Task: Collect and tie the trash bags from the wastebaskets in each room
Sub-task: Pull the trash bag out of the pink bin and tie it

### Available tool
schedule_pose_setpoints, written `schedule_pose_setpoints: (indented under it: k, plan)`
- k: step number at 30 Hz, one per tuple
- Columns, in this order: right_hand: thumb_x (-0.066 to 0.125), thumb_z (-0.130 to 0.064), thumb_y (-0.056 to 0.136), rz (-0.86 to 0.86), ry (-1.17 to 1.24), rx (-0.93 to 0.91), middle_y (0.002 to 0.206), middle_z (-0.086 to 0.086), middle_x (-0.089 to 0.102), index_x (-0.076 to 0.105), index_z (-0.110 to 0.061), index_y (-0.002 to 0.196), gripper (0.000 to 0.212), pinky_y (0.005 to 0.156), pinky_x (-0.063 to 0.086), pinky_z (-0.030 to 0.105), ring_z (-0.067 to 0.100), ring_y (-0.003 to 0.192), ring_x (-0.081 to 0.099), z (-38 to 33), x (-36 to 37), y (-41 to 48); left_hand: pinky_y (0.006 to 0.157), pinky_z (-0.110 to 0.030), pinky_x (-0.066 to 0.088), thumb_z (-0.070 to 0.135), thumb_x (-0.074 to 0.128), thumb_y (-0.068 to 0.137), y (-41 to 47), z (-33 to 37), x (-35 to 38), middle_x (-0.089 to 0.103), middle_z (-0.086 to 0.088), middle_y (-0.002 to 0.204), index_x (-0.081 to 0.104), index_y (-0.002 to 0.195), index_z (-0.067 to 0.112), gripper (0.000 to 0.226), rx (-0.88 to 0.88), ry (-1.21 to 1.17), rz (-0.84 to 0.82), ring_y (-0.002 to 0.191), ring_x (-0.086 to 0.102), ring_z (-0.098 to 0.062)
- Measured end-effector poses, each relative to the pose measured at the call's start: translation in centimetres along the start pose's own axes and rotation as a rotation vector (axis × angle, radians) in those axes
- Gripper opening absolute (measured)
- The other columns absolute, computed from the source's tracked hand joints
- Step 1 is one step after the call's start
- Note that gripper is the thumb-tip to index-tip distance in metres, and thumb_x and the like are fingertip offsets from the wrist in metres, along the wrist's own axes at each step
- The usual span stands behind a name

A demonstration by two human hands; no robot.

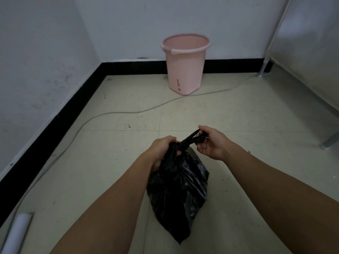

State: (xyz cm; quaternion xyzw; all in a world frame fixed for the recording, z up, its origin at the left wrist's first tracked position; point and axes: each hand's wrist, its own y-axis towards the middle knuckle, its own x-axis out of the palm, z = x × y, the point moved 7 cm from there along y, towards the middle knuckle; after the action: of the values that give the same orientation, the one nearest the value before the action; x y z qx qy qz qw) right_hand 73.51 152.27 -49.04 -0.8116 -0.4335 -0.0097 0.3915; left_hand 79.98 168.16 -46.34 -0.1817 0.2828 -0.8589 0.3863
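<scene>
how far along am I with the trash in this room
Done: the black bag is out of the pink bin, which stands with no liner showing. In hand: the left hand grips the bag's gathered neck while the right hand pulls a twisted end; whether the knot is finished can't be told. Left: cinching the tie and carrying the bag on to the other rooms.
</scene>
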Motion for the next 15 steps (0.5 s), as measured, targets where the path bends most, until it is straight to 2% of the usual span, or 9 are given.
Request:
schedule_pose_setpoints:
  k: [3, 6, 8, 11, 15]
  plan:
    - [0.061, -0.034, 0.092, -0.007, -0.005, 0.001, 0.066, -0.005, 0.058, 0.052, -0.021, 0.065, 0.031, 0.057, 0.044, 0.024, 0.012, 0.061, 0.055, 0.0, 0.2, -0.1, 0.067, -0.030, 0.049, 0.023, 0.042, 0.094, -1.1, -0.9, 0.8, 0.063, -0.008, 0.076, 0.066, 0.102, 0.007, 0.030, -0.133, -0.034, -0.260, 0.067, 0.059, -0.018]
    - [0.061, -0.035, 0.091, -0.036, -0.011, 0.014, 0.064, -0.005, 0.057, 0.051, -0.021, 0.065, 0.031, 0.059, 0.046, 0.025, 0.011, 0.059, 0.057, 0.1, 0.8, -0.2, 0.081, -0.030, 0.051, 0.012, 0.038, 0.098, -2.0, -1.3, 1.6, 0.064, -0.009, 0.087, 0.059, 0.119, 0.002, 0.031, -0.113, -0.017, -0.460, 0.080, 0.062, -0.018]
    - [0.062, -0.035, 0.091, -0.063, -0.003, 0.027, 0.062, -0.004, 0.056, 0.051, -0.020, 0.064, 0.033, 0.058, 0.051, 0.026, 0.012, 0.058, 0.059, 0.2, 1.2, -0.3, 0.086, -0.030, 0.050, 0.011, 0.039, 0.097, -2.4, -1.4, 2.1, 0.068, -0.007, 0.091, 0.054, 0.124, 0.001, 0.032, -0.102, -0.029, -0.528, 0.085, 0.064, -0.018]
    - [0.061, -0.035, 0.092, -0.083, 0.017, 0.033, 0.061, -0.003, 0.052, 0.050, -0.019, 0.063, 0.034, 0.052, 0.053, 0.024, 0.014, 0.054, 0.057, 0.2, 1.3, -0.5, 0.087, -0.032, 0.048, 0.013, 0.039, 0.094, -2.7, -1.4, 2.8, 0.068, -0.008, 0.097, 0.057, 0.122, 0.003, 0.035, -0.123, -0.049, -0.573, 0.089, 0.063, -0.019]
    - [0.060, -0.036, 0.092, -0.077, 0.005, 0.018, 0.072, -0.001, 0.051, 0.048, -0.021, 0.063, 0.035, 0.052, 0.050, 0.023, 0.014, 0.059, 0.054, -0.1, 1.0, -0.4, 0.093, -0.033, 0.047, 0.012, 0.036, 0.094, -2.6, -1.1, 3.3, 0.060, -0.016, 0.127, 0.049, 0.135, -0.003, 0.045, -0.041, -0.001, -0.622, 0.109, 0.059, -0.022]
